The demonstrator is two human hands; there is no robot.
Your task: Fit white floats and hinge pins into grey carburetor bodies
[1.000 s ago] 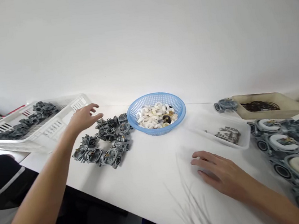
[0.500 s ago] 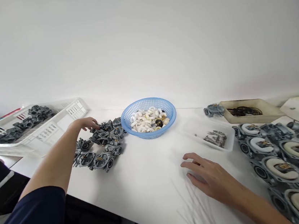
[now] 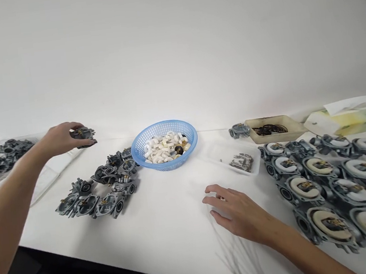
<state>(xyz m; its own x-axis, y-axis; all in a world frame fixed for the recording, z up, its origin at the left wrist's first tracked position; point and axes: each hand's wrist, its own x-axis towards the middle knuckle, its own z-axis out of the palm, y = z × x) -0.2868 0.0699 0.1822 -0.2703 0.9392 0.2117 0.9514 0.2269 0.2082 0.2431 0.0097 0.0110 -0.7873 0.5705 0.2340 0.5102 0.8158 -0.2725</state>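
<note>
My left hand is closed on a grey metal carburetor body, held up above the table at the left. Below and to the right of it, several similar carburetor bodies lie grouped on the white table. My right hand is over the table right of centre, fingers apart and slightly curled, with nothing in it. Between the hands, farther back, a blue basket holds white and yellowish float pieces. A clear tray with small metal pins lies beyond my right hand.
Rows of carburetor bodies with floats cover the right side. A beige tray of dark rings and one carburetor body stand near the wall. At far left is a white crate of parts. Thin wires lie near my right hand.
My left hand has lifted a carburetor body from the group and moved left with it. The view has shifted right; my right hand keeps its open pose.
</note>
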